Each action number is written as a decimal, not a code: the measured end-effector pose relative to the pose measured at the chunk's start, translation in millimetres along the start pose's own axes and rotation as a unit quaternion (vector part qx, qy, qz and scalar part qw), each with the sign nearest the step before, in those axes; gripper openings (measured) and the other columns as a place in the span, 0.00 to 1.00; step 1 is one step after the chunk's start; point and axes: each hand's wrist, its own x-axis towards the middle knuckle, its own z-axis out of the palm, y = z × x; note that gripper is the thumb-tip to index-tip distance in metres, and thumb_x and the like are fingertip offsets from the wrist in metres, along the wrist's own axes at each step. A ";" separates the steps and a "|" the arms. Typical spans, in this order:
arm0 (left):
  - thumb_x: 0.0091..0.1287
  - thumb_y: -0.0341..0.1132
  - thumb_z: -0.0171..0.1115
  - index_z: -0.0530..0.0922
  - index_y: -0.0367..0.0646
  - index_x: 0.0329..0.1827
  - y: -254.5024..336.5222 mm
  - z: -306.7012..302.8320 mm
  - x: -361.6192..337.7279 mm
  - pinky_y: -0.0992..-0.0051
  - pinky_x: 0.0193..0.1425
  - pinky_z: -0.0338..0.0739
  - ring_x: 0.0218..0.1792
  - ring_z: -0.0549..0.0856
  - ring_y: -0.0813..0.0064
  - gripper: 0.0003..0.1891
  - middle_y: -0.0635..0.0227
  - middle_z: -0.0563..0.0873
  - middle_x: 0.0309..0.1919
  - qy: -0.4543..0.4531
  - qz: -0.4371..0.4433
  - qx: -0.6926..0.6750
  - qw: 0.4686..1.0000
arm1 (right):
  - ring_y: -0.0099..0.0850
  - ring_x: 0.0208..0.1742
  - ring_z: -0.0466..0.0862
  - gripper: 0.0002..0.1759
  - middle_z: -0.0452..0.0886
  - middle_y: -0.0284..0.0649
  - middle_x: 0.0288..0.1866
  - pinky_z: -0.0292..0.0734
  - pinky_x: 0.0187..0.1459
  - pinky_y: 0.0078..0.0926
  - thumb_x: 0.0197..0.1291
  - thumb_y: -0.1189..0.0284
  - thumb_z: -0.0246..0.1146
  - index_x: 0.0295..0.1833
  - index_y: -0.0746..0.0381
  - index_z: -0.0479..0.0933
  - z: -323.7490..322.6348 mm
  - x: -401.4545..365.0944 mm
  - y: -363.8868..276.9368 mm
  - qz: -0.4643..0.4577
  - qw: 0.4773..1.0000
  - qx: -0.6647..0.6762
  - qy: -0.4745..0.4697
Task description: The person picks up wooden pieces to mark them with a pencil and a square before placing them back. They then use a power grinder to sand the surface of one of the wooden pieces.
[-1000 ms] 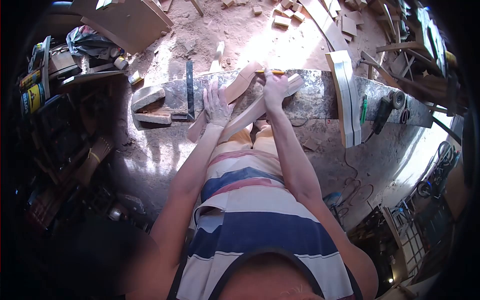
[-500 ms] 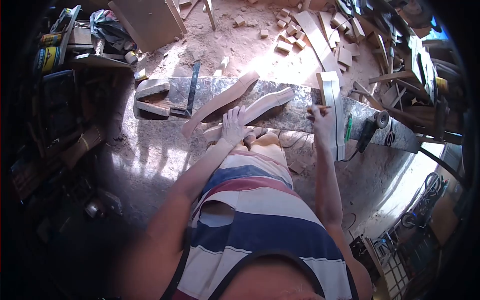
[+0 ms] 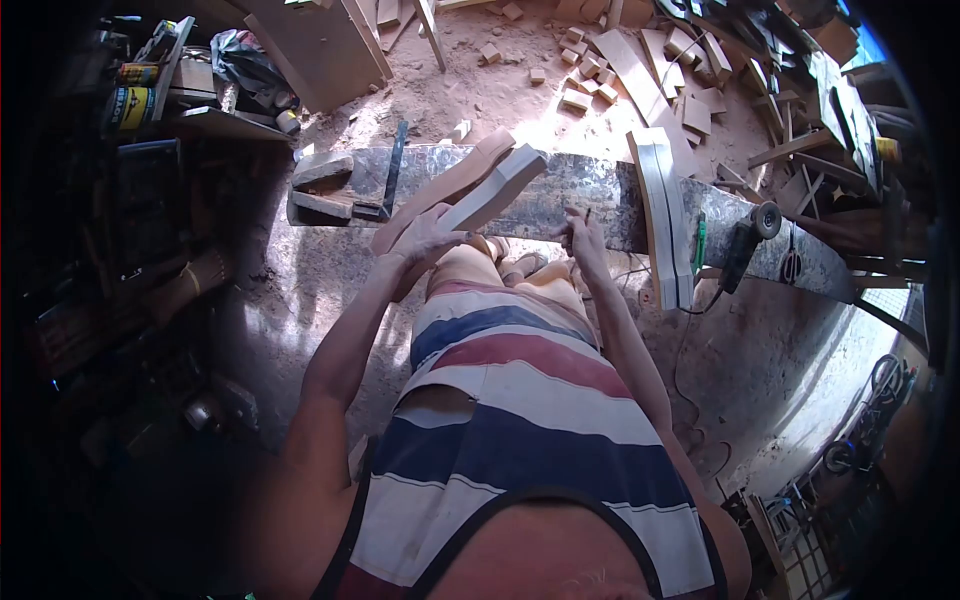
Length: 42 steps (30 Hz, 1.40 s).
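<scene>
My left hand [image 3: 425, 236] is closed on the near end of a curved wooden piece [image 3: 497, 188], whose far end is raised and angled up to the right over the bench. Partly behind it, a second curved wooden piece [image 3: 460, 172] lies on the bench [image 3: 580, 190]. My right hand [image 3: 583, 243] is over the bench's near edge, fingers closed round a thin pencil [image 3: 588, 213]; only its tip shows. To its right, a thicker pair of curved wooden pieces [image 3: 660, 205] lies across the bench.
On the right of the bench are a green tool [image 3: 700, 235], an angle grinder [image 3: 745, 243] with a cable, and scissors [image 3: 792, 262]. A wooden jaw block [image 3: 322, 185] and a dark metal bar [image 3: 396, 165] are at the left. Wood offcuts [image 3: 590, 78] litter the floor beyond.
My left hand has moved left and lifted the curved piece, tilting its far end up. My right hand has moved left, away from the thicker pair. The view has shifted slightly.
</scene>
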 end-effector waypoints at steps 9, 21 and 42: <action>0.64 0.60 0.82 0.92 0.41 0.55 5.7 -76.5 49.3 0.73 0.45 0.83 0.39 0.88 0.79 0.30 0.70 0.93 0.41 -0.106 -0.096 -0.156 0.977 | 0.28 0.35 0.87 0.38 0.81 0.46 0.62 0.81 0.32 0.30 0.87 0.45 0.53 0.89 0.57 0.63 98.5 111.4 -102.4 -0.081 0.992 -0.061 -0.081; 0.54 0.53 0.87 0.78 0.46 0.75 -16.6 -0.8 32.6 0.52 0.78 0.68 0.67 0.80 0.53 0.46 0.58 0.81 0.64 0.281 0.066 0.275 0.917 | 0.60 0.60 0.87 0.26 0.89 0.59 0.55 0.80 0.62 0.54 0.87 0.51 0.50 0.67 0.62 0.80 124.9 147.5 -84.9 -0.125 0.953 -0.276 0.002; 0.63 0.37 0.76 0.79 0.48 0.57 -54.3 3.9 46.2 0.48 0.53 0.84 0.47 0.90 0.46 0.21 0.57 0.87 0.45 0.246 0.096 0.172 0.949 | 0.56 0.54 0.91 0.27 0.91 0.58 0.52 0.84 0.56 0.51 0.87 0.51 0.51 0.68 0.61 0.82 121.4 138.0 -100.9 -0.106 0.922 -0.373 -0.023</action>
